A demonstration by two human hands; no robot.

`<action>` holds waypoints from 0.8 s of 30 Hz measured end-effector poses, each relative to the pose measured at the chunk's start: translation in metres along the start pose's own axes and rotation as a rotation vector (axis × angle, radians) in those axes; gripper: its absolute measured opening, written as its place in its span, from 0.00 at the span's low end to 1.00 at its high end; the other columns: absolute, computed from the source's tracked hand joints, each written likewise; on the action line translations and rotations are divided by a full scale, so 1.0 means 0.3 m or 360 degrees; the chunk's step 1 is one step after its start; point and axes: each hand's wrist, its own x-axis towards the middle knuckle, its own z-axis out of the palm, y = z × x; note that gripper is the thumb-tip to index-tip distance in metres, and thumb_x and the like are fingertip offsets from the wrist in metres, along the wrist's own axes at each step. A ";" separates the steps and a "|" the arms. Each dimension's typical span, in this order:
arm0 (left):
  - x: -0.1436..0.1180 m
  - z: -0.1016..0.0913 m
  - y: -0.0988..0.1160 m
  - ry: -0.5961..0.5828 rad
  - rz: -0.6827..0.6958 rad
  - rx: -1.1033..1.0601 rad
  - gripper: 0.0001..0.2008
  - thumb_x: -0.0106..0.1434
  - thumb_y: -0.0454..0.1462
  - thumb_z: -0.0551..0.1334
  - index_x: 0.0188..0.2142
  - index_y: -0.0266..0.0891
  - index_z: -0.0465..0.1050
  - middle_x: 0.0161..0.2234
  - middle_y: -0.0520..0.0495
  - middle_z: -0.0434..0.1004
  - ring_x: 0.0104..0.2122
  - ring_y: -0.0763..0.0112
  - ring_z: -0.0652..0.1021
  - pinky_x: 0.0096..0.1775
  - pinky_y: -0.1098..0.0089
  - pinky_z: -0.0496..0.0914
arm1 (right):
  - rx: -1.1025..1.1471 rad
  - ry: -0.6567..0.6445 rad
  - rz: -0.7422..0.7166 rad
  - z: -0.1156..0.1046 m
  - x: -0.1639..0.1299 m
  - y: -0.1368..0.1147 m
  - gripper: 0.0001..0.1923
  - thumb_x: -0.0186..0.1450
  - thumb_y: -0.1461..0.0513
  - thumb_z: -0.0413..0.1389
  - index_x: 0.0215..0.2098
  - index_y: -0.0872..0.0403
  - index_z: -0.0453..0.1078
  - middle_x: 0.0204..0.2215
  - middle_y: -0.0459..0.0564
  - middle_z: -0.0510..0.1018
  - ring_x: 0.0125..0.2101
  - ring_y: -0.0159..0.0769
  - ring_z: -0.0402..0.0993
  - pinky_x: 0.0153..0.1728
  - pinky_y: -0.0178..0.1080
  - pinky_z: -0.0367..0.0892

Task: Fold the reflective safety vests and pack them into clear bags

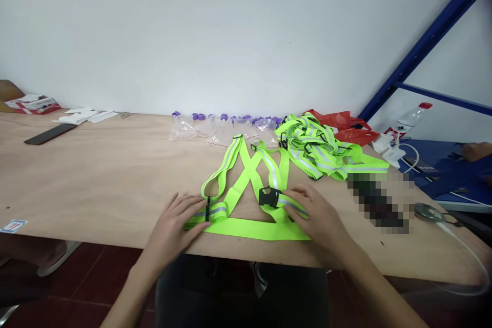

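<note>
Below the frame's centre, my left hand point(177, 219) and right hand point(318, 213) pinch the green harness point(253, 229) beside its black slider point(208, 209) and black buckle point(268, 197).

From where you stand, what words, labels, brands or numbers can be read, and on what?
"11", perhaps, not certain: blue-bordered sticker on the wooden table.
Plastic bottle: label too small and blurred to read.
Red-and-white box: no legible print.
</note>
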 end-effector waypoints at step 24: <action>0.024 0.068 0.061 0.0119 -0.0530 -0.0908 0.18 0.70 0.43 0.56 0.57 0.43 0.67 0.55 0.42 0.74 0.56 0.57 0.73 0.57 0.57 0.67 | 0.0592 0.0249 0.0396 0.079 -0.033 0.015 0.23 0.66 0.51 0.57 0.57 0.49 0.71 0.53 0.54 0.73 0.54 0.47 0.72 0.53 0.46 0.69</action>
